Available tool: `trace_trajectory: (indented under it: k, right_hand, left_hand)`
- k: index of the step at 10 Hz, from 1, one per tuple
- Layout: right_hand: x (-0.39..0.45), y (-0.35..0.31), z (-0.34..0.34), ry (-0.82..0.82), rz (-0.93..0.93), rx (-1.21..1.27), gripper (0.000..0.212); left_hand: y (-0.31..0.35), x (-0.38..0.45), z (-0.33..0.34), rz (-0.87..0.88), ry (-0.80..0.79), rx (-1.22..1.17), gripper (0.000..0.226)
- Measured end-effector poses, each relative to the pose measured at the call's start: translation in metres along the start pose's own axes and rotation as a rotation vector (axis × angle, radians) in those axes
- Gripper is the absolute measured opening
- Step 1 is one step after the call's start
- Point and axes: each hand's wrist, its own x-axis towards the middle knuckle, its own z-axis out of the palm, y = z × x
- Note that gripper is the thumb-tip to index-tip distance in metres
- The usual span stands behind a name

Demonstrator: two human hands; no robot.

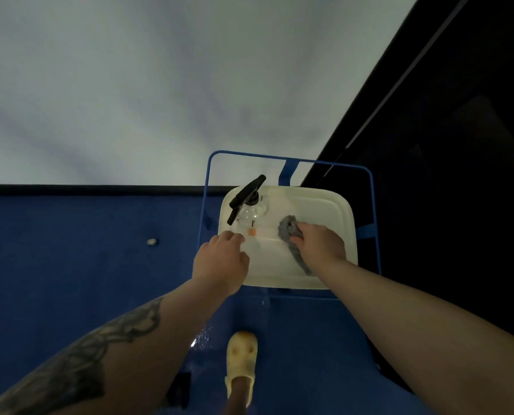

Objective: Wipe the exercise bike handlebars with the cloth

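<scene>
Seen from the head camera, a person's right hand (320, 245) closes its grip on a crumpled grey cloth (291, 235) lying on a white tray (344, 223) set in a blue-framed stand (372, 205). The left hand (221, 262), fingers loosely curled and grasping nothing, hovers at the tray's near-left edge, just near of a clear spray bottle (251, 205) with a black trigger. A yellow clog (240, 363) stands on the blue floor (70, 250).
</scene>
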Motion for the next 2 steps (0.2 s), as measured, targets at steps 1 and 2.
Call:
trace_trajectory:
  k: [1,2]
  right_hand:
    - [-0.004,-0.004,0.002,0.006,-0.029,-0.032,0.024]
    - [-0.012,-0.009,-0.009,0.037,-0.031,-0.018,0.028]
  left_hand:
    - [-0.007,-0.002,-0.003,-0.027,-0.012,-0.001,0.042]
    - [-0.002,-0.004,-0.02,-0.034,0.031,-0.003,0.042]
